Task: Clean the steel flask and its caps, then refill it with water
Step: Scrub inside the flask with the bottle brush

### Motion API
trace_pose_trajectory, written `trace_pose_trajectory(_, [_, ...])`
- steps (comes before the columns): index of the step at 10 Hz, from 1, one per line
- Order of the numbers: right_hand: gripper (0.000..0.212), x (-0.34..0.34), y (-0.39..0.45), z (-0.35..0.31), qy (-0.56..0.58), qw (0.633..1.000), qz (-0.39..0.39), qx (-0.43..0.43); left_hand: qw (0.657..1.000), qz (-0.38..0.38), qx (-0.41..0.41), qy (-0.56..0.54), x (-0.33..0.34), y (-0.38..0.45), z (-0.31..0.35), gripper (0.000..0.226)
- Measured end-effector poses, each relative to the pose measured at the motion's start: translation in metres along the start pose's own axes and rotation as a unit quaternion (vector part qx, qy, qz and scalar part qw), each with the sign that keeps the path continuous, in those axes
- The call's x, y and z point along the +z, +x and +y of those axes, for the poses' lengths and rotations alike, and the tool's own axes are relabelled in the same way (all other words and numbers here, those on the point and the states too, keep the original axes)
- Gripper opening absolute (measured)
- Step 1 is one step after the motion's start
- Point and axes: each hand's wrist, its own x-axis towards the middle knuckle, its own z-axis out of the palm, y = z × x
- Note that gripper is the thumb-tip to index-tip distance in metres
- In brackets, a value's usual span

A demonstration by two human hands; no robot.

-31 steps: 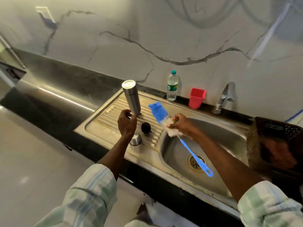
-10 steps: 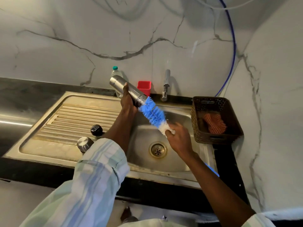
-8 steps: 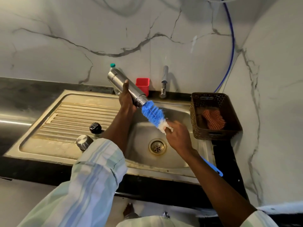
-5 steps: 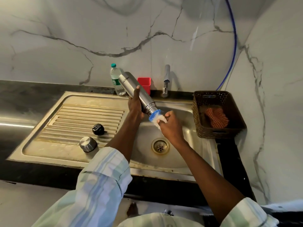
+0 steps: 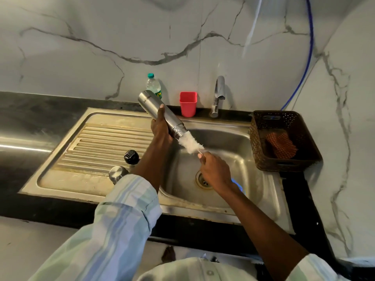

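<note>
Marble-walled steel sink [image 5: 261, 201]: your left hand [image 5: 161, 128] grips the steel flask [image 5: 160, 114] mouth-down over the basin for drainage; right hand [image 5: 215, 169] clenches the bottle brush [image 5: 190, 143], scrubbing inside.

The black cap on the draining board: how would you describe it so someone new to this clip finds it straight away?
Start at the ribbed steel draining board left of the sink basin. Near its right edge, beside the person's left forearm, sits the small round black plastic cap. Just in front of it lies a shiny steel cap; the black one is dark, matte and farther from the person.
</note>
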Motion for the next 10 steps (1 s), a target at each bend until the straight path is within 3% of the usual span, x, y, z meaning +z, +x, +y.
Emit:
trace_pose_trajectory(2, [0.033, 0.015, 0.007, -0.015, 0.027, 0.999, -0.019, 0.017, 1.0, -0.002, 0.0, 0.008, -0.01, 0.003, 0.001, 0.066])
trace_pose_trajectory(5, [0.034, 0.016, 0.026, -0.04, 0.079, 0.994, -0.025, 0.065, 0.998, -0.014, -0.066, -0.009, -0.018, -0.003, -0.038, 0.073])
trace_pose_trajectory(7, [0.035, 0.026, 0.002, -0.018, -0.143, 0.986, 0.086, -0.018, 0.997, 0.012, -0.058, -0.058, -0.019, 0.013, -0.023, 0.06])
trace_pose_trajectory(8, [0.037, 0.026, 0.003, -0.027, 0.031, 0.997, -0.032, 0.069, 0.997, -0.009, -0.072, -0.041, -0.017, 0.008, -0.024, 0.062])
trace_pose_trajectory(9, [0.036, 0.017, 0.009, -0.031, 0.592, 0.722, -0.263, 0.242, 0.994, -0.053, -0.09, -0.043, -0.018, 0.008, -0.019, 0.06])
trace_pose_trajectory(10, [0.039, 0.012, 0.007, -0.038, 0.425, 0.857, -0.205, 0.207, 0.992, -0.068, -0.089, -0.062, -0.018, 0.008, -0.018, 0.068])
